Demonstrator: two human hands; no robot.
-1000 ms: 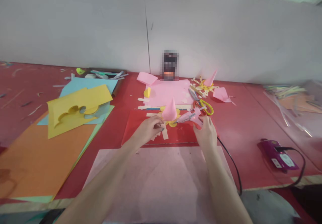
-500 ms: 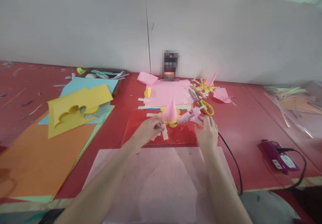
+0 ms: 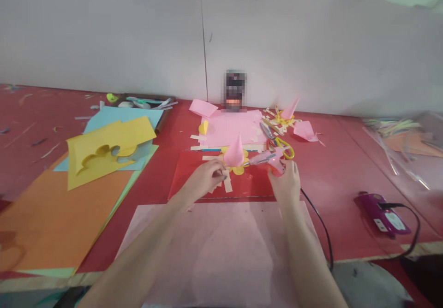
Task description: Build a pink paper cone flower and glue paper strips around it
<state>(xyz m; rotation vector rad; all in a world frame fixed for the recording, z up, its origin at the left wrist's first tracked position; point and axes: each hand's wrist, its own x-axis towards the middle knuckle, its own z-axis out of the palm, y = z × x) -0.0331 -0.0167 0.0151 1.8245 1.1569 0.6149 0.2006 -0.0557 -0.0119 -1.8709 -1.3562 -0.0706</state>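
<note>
Already the pink cone [image 3: 234, 154] stands on the yellow flower [image 3: 238, 171] beside my left hand [image 3: 208, 175], whose grip I cannot tell; my right hand [image 3: 286, 182] clasps the glue gun [image 3: 266, 157], joining seemingly unfinished.

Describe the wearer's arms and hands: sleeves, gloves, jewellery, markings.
Left forearm and right forearm: bare, no sleeves in view. Left hand and right hand: ungloved. No watch or bracelet visible. One left nail looks dark, possibly polished. Rings or small markings: too blurred to tell.
</note>
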